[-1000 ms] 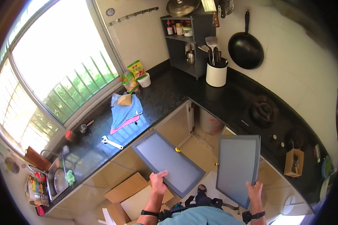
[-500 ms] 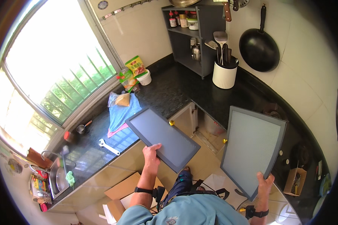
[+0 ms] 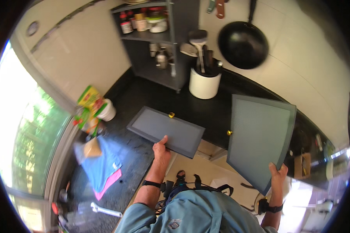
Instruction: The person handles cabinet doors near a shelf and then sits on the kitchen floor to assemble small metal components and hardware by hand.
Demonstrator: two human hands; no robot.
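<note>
Your left hand (image 3: pixel 161 151) is gripping the left panel (image 3: pixel 163 130) at its lower edge, thumb lying on its face; your right hand (image 3: pixel 279 174) is clasping the right panel (image 3: pixel 258 136) near its lower right corner. Two panels are slanting before the counter (image 3: pixel 155 96), each bearing one knob (image 3: pixel 171 115). One wrench (image 3: pixel 107 210) is lying leftward.

"How many hands (image 3: pixel 162 149) can you see?"
"Two! And two black wrist straps (image 3: pixel 275 209)."
"How many flat grey panels (image 3: pixel 258 134)?"
"Two, with two gold knobs (image 3: pixel 171 115), one on each."
"What about round black pans (image 3: pixel 243 45)?"
"One whole one. Also one wrench (image 3: pixel 105 210), one white tub (image 3: pixel 109 112), one grey rack (image 3: pixel 187 33) and one white pot (image 3: pixel 204 86) of cooking tools (image 3: pixel 198 40)."
</note>
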